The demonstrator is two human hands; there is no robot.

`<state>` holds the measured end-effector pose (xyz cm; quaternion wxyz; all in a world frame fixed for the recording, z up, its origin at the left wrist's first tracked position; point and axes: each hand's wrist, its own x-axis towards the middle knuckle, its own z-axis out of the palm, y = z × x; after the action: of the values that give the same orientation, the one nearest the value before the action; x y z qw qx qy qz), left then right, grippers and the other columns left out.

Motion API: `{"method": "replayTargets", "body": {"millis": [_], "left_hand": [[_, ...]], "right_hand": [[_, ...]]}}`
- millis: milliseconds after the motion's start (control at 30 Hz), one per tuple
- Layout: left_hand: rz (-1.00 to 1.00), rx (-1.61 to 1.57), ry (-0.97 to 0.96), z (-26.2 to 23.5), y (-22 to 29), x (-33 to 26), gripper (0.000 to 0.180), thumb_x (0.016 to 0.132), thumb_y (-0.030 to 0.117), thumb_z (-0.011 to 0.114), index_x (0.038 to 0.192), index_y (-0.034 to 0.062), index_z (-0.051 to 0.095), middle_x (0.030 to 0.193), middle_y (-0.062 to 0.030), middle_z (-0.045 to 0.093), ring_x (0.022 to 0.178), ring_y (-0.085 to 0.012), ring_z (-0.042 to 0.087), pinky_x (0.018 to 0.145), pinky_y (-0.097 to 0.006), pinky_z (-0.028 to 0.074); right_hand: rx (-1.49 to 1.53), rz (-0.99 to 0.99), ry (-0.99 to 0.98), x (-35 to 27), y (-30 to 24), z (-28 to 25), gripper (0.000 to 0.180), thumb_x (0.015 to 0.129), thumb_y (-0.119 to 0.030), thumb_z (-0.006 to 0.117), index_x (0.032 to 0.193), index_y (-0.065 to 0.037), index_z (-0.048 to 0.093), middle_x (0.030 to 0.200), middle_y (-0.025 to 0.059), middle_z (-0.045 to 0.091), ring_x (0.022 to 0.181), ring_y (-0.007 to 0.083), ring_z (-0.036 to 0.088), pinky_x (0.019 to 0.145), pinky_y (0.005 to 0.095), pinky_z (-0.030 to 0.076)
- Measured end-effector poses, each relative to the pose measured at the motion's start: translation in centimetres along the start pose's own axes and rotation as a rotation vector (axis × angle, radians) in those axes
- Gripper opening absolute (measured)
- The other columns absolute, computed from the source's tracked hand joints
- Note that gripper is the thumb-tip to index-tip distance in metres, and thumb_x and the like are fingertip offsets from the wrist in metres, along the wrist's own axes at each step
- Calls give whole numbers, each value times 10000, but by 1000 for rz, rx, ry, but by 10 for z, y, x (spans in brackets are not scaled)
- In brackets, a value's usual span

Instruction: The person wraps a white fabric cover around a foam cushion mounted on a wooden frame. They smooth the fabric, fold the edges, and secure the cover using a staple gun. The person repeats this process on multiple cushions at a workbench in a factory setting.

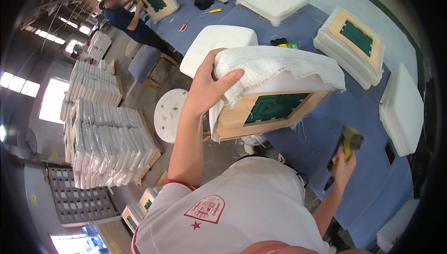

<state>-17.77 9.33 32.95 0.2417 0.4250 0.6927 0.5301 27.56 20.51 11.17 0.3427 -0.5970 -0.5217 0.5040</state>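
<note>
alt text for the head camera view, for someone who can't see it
A person's left hand grips a cloth-covered seat cushion, tilted so its wooden frame and green webbing show, over a blue worktable. Their right hand holds a yellow tool; more cushions lie around.

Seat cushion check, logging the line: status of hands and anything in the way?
Left hand grips fabric on seat cushion, tilted on edge. Right hand holds yellow tool over blue table. Nothing between them.

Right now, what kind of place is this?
Probably a furniture workshop that makes seat cushions. The left hand holds a wood-framed cushion, the right hand a yellow tool, and wrapped cushion stacks stand nearby.
</note>
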Motion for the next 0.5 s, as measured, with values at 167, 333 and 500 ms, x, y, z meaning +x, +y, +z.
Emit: {"method": "replayTargets", "body": {"millis": [167, 333, 500], "left_hand": [[53, 39, -40, 14, 16, 1, 716, 935, 241, 917, 1482, -30, 543, 1220, -134, 718, 1113, -181, 694, 960, -333, 572], [58, 42, -91, 24, 26, 2, 695, 913, 165, 904, 1484, 1, 545, 1244, -109, 705, 1137, -158, 679, 978, -324, 560], [84, 123, -69, 28, 27, 0, 726, 873, 186, 938, 1472, 26, 561, 1232, -89, 709, 1117, -147, 682, 955, -321, 570]], "right_hand": [[384, -325, -477, -53, -129, 93, 193, 1012, -156, 776, 1131, -14, 722, 813, 37, 728, 666, 119, 669, 607, 295, 524], [130, -894, -474, -76, -202, 139, 466, 816, -114, 856, 1247, 15, 732, 880, 161, 778, 743, 290, 788, 693, 346, 593], [100, -845, -483, -82, -197, 159, 402, 820, -69, 874, 1189, 25, 743, 930, 145, 797, 773, 273, 795, 726, 325, 604]]}}
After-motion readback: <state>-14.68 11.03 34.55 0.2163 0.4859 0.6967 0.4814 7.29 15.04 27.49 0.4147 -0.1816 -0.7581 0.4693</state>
